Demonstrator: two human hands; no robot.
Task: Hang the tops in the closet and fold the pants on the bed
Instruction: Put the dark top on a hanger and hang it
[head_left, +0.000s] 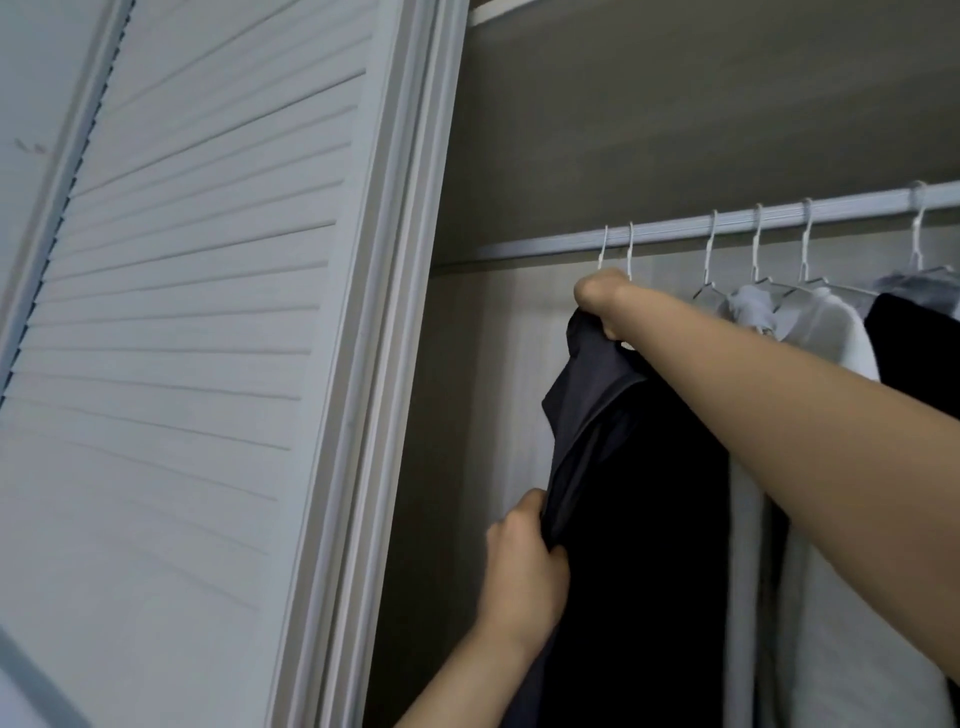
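Observation:
A dark navy top (639, 493) hangs from a white hanger (602, 247) hooked on the closet rod (675, 226) at its left end. My right hand (602, 301) reaches up and grips the top at its shoulder, just under the hanger hooks. Lower down, my left hand (524, 566) pinches the top's left edge. The bed and the pants are out of view.
Several white hangers to the right carry a grey top (753, 312), a white top (831, 338) and a black garment (914, 353). A white louvred closet door (182, 312) and its frame (395, 364) stand close on the left. The closet's back wall shows behind.

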